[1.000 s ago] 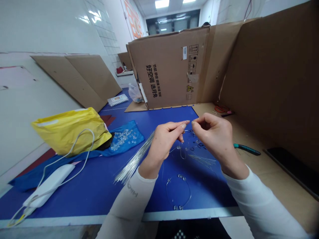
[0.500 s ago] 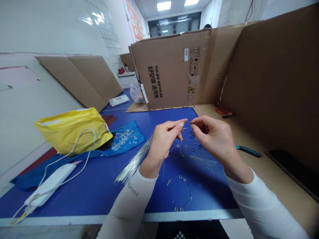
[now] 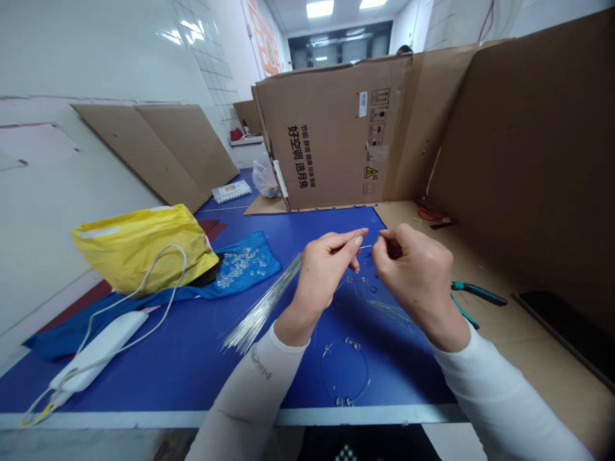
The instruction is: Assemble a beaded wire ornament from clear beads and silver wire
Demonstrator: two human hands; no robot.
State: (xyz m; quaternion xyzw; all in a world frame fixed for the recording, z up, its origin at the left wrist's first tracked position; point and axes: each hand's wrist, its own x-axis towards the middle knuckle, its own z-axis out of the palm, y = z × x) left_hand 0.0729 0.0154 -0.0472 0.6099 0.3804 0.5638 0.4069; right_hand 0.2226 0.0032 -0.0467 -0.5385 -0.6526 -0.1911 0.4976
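Observation:
Above the blue table, my left hand pinches a thin silvery wire between thumb and forefinger; a short stretch points toward the other hand. My right hand is closed in a pinch just right of the wire; what its fingertips hold is too small to make out. Below hang or lie fine wire strands with clear beads, partly hidden by the hands. Nearer the front edge lies a wire loop threaded with several clear beads. Loose thin wires lie under my right hand.
A bundle of straight wires lies by my left forearm. Clear beads rest on blue cloth beside a yellow bag and a white corded power strip. Teal-handled pliers and red scissors lie right. Cardboard stands behind.
Both hands appear slightly farther right, still in their pinches. More of the teal-handled pliers shows beside my right wrist. The view has shifted a little.

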